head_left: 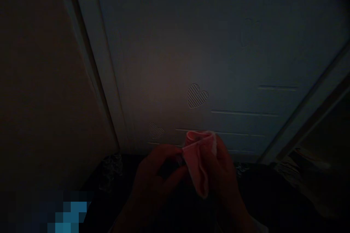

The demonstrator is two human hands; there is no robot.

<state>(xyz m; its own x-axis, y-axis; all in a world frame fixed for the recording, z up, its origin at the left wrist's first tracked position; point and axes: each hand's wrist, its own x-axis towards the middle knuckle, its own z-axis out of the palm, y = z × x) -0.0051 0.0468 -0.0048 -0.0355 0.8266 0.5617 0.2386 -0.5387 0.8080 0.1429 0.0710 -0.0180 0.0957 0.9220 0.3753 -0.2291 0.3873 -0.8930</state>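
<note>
Pink cloth [193, 161], one piece; right hand [222, 172] holds, left hand [150, 175] touches.

1) Cloth [193, 164]: soft-looking fabric, matt, slightly fuzzy along its edges
2) Door [169, 62]: smooth, dull with a faint sheen, material too dim to tell
3) Heart [197, 95]: rough with fine grooves
4) Wall [41, 80]: matt, fairly smooth
5) Frame [94, 43]: smooth, dull

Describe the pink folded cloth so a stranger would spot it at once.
Find the large grey panel. Below its larger striped heart in the view, the right hand holds the folded cloth, the left hand close beside it. Pink sets the cloth apart from the panel.
</note>
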